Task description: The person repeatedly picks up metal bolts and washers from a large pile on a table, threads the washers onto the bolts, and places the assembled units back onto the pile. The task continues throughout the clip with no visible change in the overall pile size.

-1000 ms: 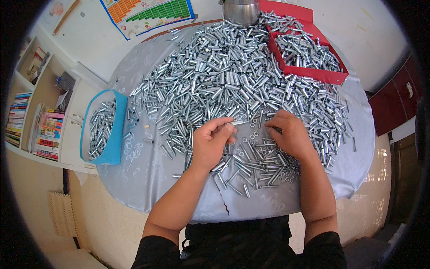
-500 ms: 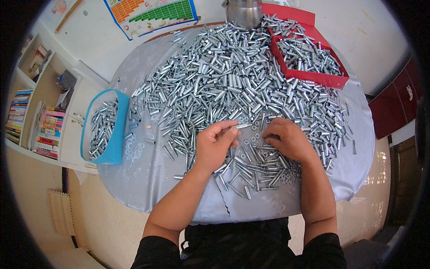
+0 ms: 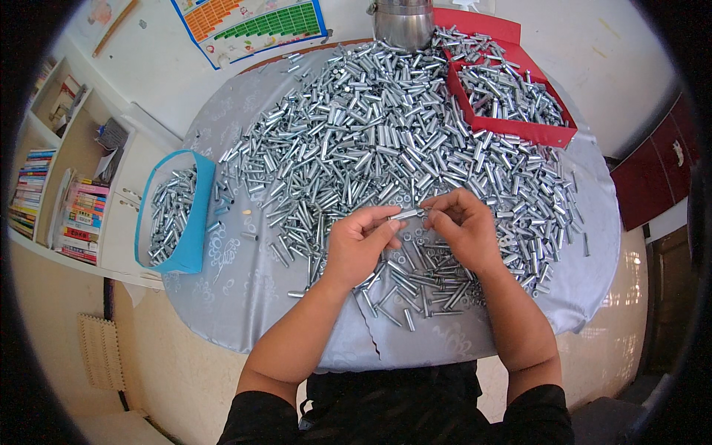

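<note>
Between the thumb and fingers of my left hand is a slim silver metal sleeve, pointing to the right. My right hand has its thumb and fingertips pinched together at the sleeve's right end; whatever small piece they hold is too small to make out. Under and in front of both hands lie loose bolts and small ring-shaped nuts or washers. A large heap of silver metal sleeves spreads beyond my hands.
A blue fabric bin with metal pieces stands on the left of the cloth-covered table. At the back right is a red box full of sleeves, beside a steel pot. A bookshelf stands beyond the table's left edge.
My right hand has risen from the small rings and moved left to the sleeve's right end, its fingertips now pinched there. My left hand has stayed nearly still with the sleeve.
</note>
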A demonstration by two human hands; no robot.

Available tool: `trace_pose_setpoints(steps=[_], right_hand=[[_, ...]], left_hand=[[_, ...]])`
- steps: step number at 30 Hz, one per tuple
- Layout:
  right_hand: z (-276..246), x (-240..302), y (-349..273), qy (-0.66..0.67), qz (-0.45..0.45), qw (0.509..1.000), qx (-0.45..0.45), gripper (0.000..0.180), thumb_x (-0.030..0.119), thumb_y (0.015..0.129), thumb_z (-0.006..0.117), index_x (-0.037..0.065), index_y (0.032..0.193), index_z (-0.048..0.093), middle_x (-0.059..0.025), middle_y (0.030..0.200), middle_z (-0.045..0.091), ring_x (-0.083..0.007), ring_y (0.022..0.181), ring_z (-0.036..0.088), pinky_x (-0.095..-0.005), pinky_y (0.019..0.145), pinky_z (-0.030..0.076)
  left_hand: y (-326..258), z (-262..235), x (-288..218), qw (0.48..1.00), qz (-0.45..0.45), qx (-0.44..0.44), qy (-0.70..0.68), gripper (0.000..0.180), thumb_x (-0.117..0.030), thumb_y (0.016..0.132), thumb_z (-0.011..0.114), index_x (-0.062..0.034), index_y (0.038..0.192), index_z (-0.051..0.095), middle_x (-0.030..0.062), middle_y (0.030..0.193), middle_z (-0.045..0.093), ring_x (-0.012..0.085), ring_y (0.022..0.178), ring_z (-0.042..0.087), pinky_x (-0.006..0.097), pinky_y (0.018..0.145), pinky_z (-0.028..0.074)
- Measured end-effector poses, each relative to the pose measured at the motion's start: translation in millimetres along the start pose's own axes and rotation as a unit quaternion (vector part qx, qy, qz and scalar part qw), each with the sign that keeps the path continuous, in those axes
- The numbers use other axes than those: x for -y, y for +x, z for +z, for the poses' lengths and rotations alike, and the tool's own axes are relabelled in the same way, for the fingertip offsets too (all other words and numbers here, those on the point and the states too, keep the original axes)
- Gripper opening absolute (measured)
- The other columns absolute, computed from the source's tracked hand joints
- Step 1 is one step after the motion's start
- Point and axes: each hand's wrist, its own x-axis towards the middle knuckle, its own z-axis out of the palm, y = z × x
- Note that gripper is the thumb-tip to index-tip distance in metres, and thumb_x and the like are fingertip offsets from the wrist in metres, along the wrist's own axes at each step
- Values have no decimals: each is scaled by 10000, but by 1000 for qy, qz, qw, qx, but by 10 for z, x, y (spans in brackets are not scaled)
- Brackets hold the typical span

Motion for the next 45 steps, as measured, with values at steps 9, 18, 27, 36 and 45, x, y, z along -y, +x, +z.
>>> trace_pose_setpoints(steps=[9, 18, 27, 36, 45], right_hand=[[-6, -5, -6, -2, 8, 999, 44, 112, -32, 829, 660, -17, 919, 595, -130, 1007, 681, -140, 869, 653, -274, 785, 528], [-84, 98, 7, 21, 50, 995, 88, 217, -3, 836, 688, -47, 1042, 635, -101, 964, 690, -154, 886, 662, -280, 790, 532], [-251, 119, 70, -155, 10, 986, -67, 159, 88, 844, 710, 4, 978, 691, -73, 888, 689, -111, 730, 625, -267, 634, 496], [-395, 164, 67, -449, -144, 880, 56, 132, 81, 732, 698, 61, 861, 720, -121, 835, 619, -307, 831, 614, -386, 738, 495], [-386, 159, 46, -472, -145, 865, 87, 112, 79, 755, 684, 70, 866, 694, -105, 841, 616, -272, 787, 620, -372, 701, 498]], left_hand=[[-22, 16, -47, 1000, -13, 8, 11, 235, -18, 907, 599, 19, 1135, 639, 124, 957, 706, 125, 705, 656, 240, 649, 546], [-25, 6, -91, 997, -50, 55, -28, 252, -30, 910, 605, 47, 1149, 621, 154, 989, 695, 182, 775, 691, 278, 702, 577], [20, -48, -55, 998, -29, 23, -55, 261, -28, 916, 588, 49, 1165, 606, 174, 1008, 697, 201, 779, 698, 301, 698, 584], [19, -55, -56, 997, -16, -3, -70, 248, -36, 916, 588, 35, 1152, 615, 166, 997, 700, 193, 781, 696, 296, 690, 580], [12, -44, -36, 998, -23, 4, -50, 249, -29, 914, 592, 43, 1152, 613, 171, 990, 700, 190, 774, 692, 295, 702, 577]])
